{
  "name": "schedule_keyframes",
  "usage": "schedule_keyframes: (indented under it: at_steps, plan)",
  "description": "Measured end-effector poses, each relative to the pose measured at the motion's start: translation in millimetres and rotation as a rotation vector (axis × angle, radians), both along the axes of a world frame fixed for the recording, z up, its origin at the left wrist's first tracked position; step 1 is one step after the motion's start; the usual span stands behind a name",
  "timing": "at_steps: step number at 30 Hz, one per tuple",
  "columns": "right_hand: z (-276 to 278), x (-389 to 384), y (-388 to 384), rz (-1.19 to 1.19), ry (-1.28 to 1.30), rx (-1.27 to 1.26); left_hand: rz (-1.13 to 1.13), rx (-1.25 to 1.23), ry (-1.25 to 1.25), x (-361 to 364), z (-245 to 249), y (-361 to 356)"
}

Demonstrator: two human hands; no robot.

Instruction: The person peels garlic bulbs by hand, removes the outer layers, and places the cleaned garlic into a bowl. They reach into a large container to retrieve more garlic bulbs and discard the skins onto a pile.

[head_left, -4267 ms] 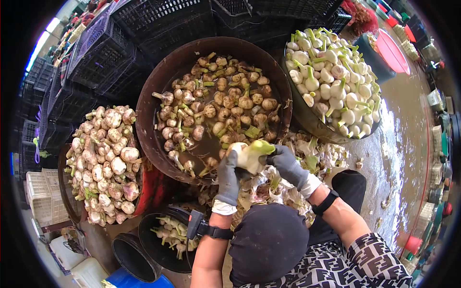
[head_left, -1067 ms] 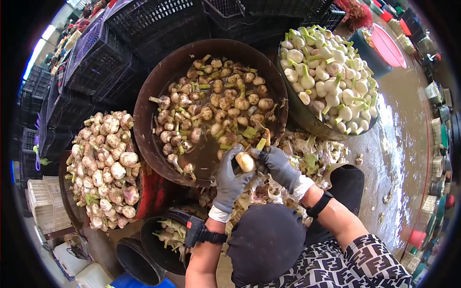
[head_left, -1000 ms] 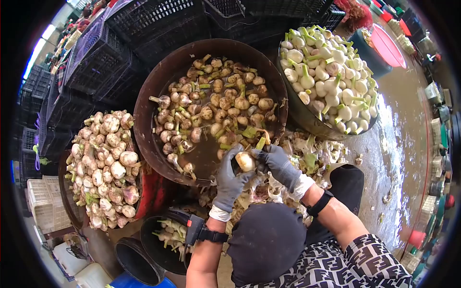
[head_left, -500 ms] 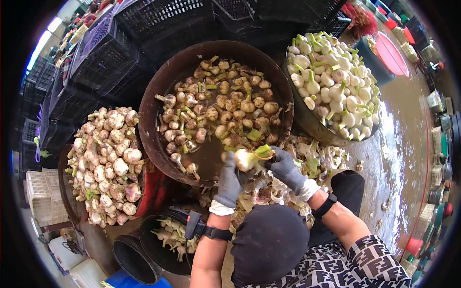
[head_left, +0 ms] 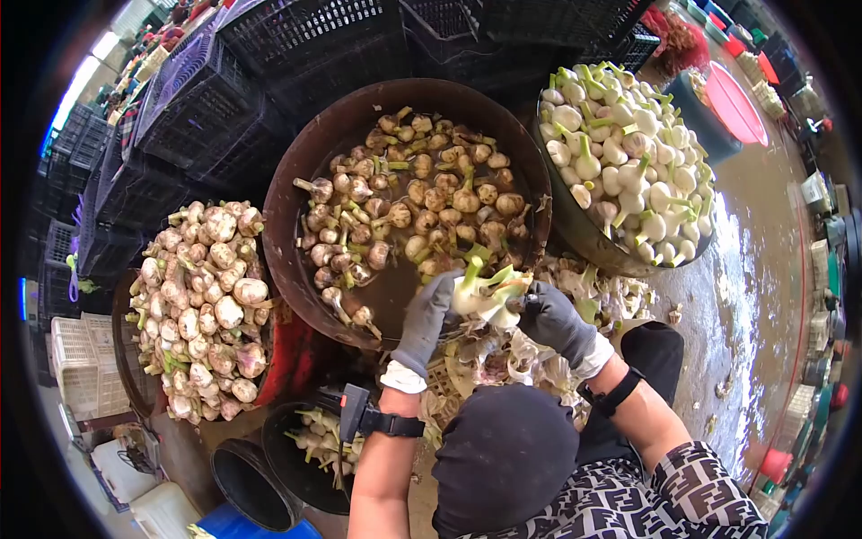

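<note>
My left hand (head_left: 426,325), in a grey glove, has its fingers closed on the left side of a garlic bulb (head_left: 479,296) with a green stem. On the bulb's right, my gloved right hand (head_left: 558,322) pinches pale outer leaves that spread away from it. Both hands are over the near rim of a large brown tub (head_left: 285,260), where garlic bulbs with brown skins (head_left: 422,193) sit in murky water. Loose peeled skins (head_left: 521,359) lie heaped below the hands.
A heaped tub of white garlic (head_left: 628,162) stands at the right, unpeeled bulbs (head_left: 202,305) at the left. A black bucket (head_left: 310,485) holds stemmed garlic beside another black bucket (head_left: 251,490). Black crates (head_left: 197,99) are stacked behind; wet floor (head_left: 718,332) shows at right.
The outer leaves now spread out from the bulb toward my right hand. That hand has moved slightly right and down, and my left forearm has shifted a little left.
</note>
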State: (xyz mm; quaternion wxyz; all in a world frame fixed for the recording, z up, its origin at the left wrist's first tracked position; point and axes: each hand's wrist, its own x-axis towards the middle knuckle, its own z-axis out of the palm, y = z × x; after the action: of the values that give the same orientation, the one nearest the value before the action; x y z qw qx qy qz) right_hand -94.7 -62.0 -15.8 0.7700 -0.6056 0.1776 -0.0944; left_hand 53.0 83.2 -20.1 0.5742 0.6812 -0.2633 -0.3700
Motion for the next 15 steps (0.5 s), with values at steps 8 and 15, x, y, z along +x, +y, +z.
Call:
schedule_keyframes:
  at_steps: [8, 15]
  plan:
    - [10, 7, -3, 0.037, 0.187, -0.022, 0.211, 0.097, -0.138, 0, -49, -23]
    - [24, -21, -16, 0.135, 0.193, 0.121, -0.313, 0.271, 0.178, -1, -97, -28]
